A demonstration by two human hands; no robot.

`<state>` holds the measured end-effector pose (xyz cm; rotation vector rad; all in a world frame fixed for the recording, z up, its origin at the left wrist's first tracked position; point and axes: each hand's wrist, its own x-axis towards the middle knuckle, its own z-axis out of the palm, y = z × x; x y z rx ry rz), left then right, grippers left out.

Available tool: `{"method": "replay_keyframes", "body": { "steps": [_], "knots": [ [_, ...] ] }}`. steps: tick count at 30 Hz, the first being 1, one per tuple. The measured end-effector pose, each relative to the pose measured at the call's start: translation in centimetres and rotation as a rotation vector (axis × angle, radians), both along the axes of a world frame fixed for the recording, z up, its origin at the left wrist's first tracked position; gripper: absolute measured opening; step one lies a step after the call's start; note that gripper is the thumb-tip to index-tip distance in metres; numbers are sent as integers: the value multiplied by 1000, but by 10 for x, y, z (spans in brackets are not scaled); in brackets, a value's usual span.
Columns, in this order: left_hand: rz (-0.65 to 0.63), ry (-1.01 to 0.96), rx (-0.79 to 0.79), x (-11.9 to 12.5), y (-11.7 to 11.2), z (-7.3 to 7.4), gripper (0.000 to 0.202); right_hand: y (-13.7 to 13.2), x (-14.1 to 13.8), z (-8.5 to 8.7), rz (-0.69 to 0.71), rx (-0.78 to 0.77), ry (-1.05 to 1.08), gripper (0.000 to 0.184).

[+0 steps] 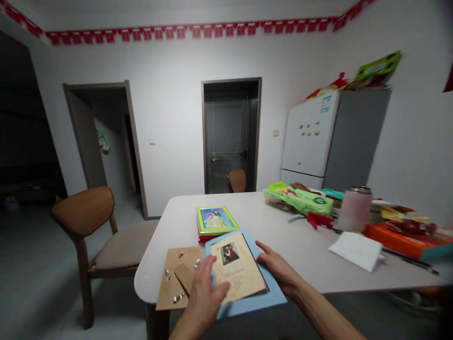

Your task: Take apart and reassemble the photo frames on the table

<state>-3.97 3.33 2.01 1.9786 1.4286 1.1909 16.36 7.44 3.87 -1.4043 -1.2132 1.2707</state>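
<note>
Head view: white table (300, 236), two doorways (231, 137), two chairs (85, 212).
Frames: two, blue frame (272, 293) at near edge, green frame (215, 219) behind.
Fingers: spread loose, my left hand (203, 290) on one card (239, 276), right hand (278, 267) on blue frame.

Person, visible parts:

1. Left hand (203, 296): bare, with nothing worn on it that shows. The fingers are slender and the wrist is narrow.
2. Right hand (279, 268): also bare, of the same slim build.
3. Left forearm (180, 333): only a short section behind the wrist is in view, and it is uncovered.
4. Right forearm (320, 309): a long section shows, from the wrist back towards the elbow. It is uncovered along all of that length and lean in outline.

The room light is dim and the hands look soft, so nails and fine surface marks cannot be made out.
</note>
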Motion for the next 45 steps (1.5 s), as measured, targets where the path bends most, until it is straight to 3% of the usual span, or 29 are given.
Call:
{"method": "replay_keyframes", "body": {
  "steps": [3, 6, 9, 12, 14, 16, 19, 22, 25, 30, 35, 40, 45],
  "knots": [
    [-185, 61, 70, 45, -14, 13, 64, -12, -9, 16, -6, -4, 172, 76],
    [-225, 150, 189, 61, -16, 25, 58, -14, -12, 18, 14, 35, 152, 79],
    [-172, 164, 326, 49, -12, 35, 54, -4, -5, 6, 16, 74, 50, 76],
    [67, 53, 349, 17, -5, 38, 50, 8, 7, -12, -38, 137, -249, 60],
    [229, -8, 268, -8, -2, 31, 42, 14, 15, -22, -79, 189, -511, 48],
    [305, -35, 148, -31, -1, 18, 36, 17, 20, -31, -101, 227, -716, 42],
    [328, -18, 20, -53, -3, -9, 37, 17, 22, -40, -113, 258, -887, 41],
    [302, 76, 24, -58, -7, -27, 37, 16, 20, -45, -110, 274, -994, 40],
    [308, 252, 46, -56, -11, -30, 38, 16, 19, -47, -102, 273, -1079, 37],
    [349, 451, 48, -56, -16, -22, 34, 13, 16, -45, -95, 346, -1162, 37],
    [297, 440, 70, -50, -20, -17, 31, 5, -6, -37, -78, 474, -1043, 41],
    [219, 383, 45, -40, -24, -16, 33, 4, -37, -41, 45, 358, -667, 43],
    [202, 376, 19, -40, -27, -17, 34, 13, -57, -55, 56, 186, -396, 55]
  ]
}}
